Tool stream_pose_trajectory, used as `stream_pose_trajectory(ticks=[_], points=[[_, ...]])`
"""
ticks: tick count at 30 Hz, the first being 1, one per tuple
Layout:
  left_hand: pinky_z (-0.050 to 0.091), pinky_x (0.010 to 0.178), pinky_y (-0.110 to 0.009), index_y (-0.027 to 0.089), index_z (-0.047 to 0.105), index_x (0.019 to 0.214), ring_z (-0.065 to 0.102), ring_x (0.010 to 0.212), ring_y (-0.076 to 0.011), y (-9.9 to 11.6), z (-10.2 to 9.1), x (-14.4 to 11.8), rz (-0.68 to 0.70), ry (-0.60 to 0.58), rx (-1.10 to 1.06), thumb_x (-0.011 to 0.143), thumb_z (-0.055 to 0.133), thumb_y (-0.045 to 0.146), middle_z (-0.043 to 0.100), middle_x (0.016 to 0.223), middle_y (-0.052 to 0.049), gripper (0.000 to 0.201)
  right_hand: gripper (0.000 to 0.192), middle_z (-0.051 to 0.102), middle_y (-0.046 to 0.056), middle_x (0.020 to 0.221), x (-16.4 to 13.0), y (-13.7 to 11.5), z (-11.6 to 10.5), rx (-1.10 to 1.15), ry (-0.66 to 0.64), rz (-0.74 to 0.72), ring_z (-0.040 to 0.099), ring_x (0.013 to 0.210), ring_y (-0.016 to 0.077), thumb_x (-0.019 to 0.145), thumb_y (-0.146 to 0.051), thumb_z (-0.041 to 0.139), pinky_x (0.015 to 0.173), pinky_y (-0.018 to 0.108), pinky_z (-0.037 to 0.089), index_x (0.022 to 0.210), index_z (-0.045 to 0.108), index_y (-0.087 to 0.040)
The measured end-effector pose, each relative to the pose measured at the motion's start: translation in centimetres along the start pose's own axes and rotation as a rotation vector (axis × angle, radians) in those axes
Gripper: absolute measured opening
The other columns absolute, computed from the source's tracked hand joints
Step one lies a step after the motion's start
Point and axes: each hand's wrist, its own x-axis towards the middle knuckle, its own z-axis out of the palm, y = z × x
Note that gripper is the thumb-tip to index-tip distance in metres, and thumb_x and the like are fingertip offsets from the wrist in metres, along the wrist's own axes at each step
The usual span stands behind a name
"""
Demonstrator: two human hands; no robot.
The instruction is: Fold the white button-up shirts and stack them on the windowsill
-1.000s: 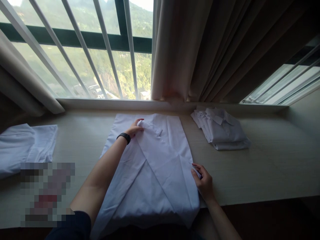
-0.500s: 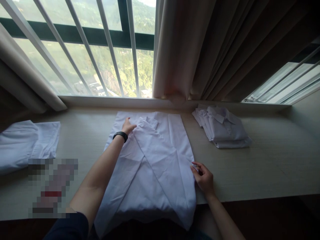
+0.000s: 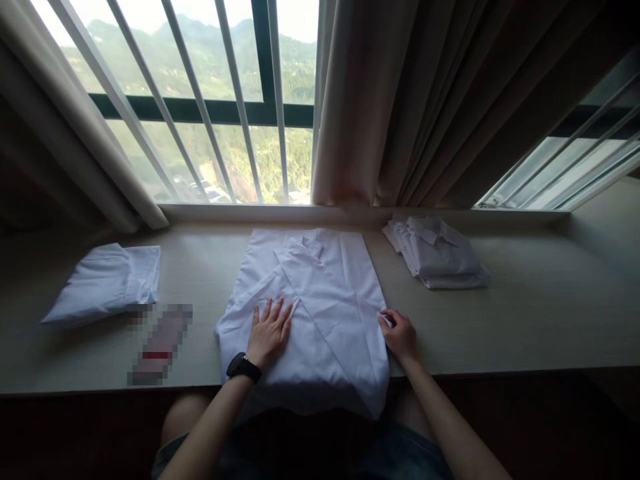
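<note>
A white shirt (image 3: 325, 320) lies spread in front of me, its collar end toward the window and its lower edge hanging over the front of the surface. Parts of it are folded across one another, making slanting lines down the middle. My left hand (image 3: 271, 331), with a black watch (image 3: 244, 367) on the wrist, rests flat on the cloth left of centre, fingers spread. At the shirt's right edge, my right hand (image 3: 400, 333) pinches the fabric between thumb and fingers.
Folded white shirts (image 3: 440, 253) are stacked at the right near the window. Another folded white garment (image 3: 107, 280) lies at the left, with a pixelated flat item (image 3: 163, 343) close by. Curtains (image 3: 360, 107) and a barred window (image 3: 220, 120) stand behind the pale tabletop (image 3: 525, 313).
My left hand has come down from near the collar to the shirt's middle and now lies flat. My right hand stays at the right edge. The view has tilted up.
</note>
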Motion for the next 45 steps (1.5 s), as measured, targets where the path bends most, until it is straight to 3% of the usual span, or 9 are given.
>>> stream_pose_trajectory(ticks=[5,9,11,15,21,26,33,40,45], points=[[0.023,0.120,-0.055,0.019,0.047,0.147,0.033,0.147,-0.0309,0.2,-2.3,-1.7,-0.079,0.183,-0.147,0.099,0.041,0.033,0.043,0.154,-0.015,0.050,0.031,0.068,0.011,0.092,-1.3,-1.9,-1.2,0.000,0.130,-0.052,0.060,0.090,0.0249,0.084,-0.044,0.056,0.085,0.038,0.047,0.094,0.068,-0.017],[0.036,0.115,-0.049,0.014,0.050,0.139,0.048,0.134,-0.0298,0.8,-4.1,-9.4,-0.429,0.548,-0.344,0.095,0.048,0.036,0.054,0.138,-0.018,0.049,0.040,0.065,0.011,0.097,-8.6,-3.2,-2.3,0.141,0.348,0.221,0.060,0.084,0.0224,0.085,-0.053,0.059,0.078,0.035,0.050,0.103,0.061,-0.017],[0.041,0.112,-0.050,0.013,0.051,0.135,0.051,0.129,-0.0315,0.9,-3.6,-14.0,-0.682,0.592,-0.453,0.090,0.057,0.038,0.054,0.136,-0.019,0.052,0.047,0.065,0.011,0.100,-13.4,-3.5,-2.2,0.247,0.336,0.365,0.062,0.085,0.0224,0.083,-0.056,0.063,0.078,0.034,0.052,0.108,0.058,-0.017],[0.040,0.113,-0.048,0.015,0.049,0.132,0.051,0.133,-0.0298,0.2,-1.0,-19.5,-0.984,0.533,-0.857,0.086,0.064,0.032,0.052,0.139,-0.020,0.052,0.070,0.063,0.016,0.123,-19.8,-3.5,-0.9,0.475,0.185,0.498,0.064,0.109,0.0283,0.074,-0.059,0.071,0.091,0.037,0.053,0.126,0.052,-0.016],[0.053,0.098,-0.046,0.012,0.053,0.125,0.064,0.115,-0.0308,-1.2,-1.8,-17.8,-1.086,0.292,-0.961,0.069,0.081,0.028,0.068,0.117,-0.018,0.065,0.070,0.074,0.014,0.102,-20.0,-2.6,0.2,0.605,-0.177,0.626,0.069,0.098,0.0323,0.058,-0.058,0.080,0.086,0.038,0.053,0.107,0.066,-0.011],[0.058,0.074,-0.036,0.009,0.066,0.095,0.071,0.086,-0.0298,0.1,-4.6,-17.2,-1.070,0.046,-1.238,0.062,0.085,0.030,0.074,0.085,-0.012,0.043,0.064,0.075,0.012,0.093,-20.5,-4.1,-1.3,0.621,-0.139,0.663,0.069,0.088,0.0308,0.054,-0.052,0.085,0.076,0.035,0.054,0.100,0.069,-0.010],[0.060,0.078,-0.032,0.020,0.065,0.118,0.071,0.095,-0.0239,2.8,-6.9,-19.8,-1.097,0.103,-1.782,0.078,0.076,0.028,0.073,0.110,-0.009,0.043,0.052,0.074,0.008,0.100,-21.3,-8.3,-5.1,1.103,-0.223,0.743,0.069,0.088,0.0265,0.072,-0.056,0.075,0.074,0.034,0.055,0.107,0.069,-0.017],[0.060,0.075,-0.030,0.016,0.063,0.117,0.072,0.089,-0.0220,3.5,-6.8,-21.1,-1.076,0.058,-1.788,0.070,0.081,0.016,0.073,0.109,-0.009,0.050,0.049,0.066,0.002,0.064,-21.9,-6.7,-4.9,0.769,-0.159,0.749,0.061,0.063,0.0211,0.062,-0.064,0.077,0.057,0.029,0.048,0.073,0.066,-0.017],[0.060,0.078,-0.029,0.008,0.069,0.103,0.073,0.087,-0.0226,3.5,-5.2,-21.5,-1.151,-0.030,-1.769,0.066,0.084,0.014,0.075,0.102,-0.013,0.041,0.050,0.062,0.001,0.059,-21.9,-5.6,-4.5,0.626,-0.145,0.694,0.056,0.060,0.0185,0.063,-0.067,0.075,0.055,0.028,0.043,0.066,0.061,-0.018]])
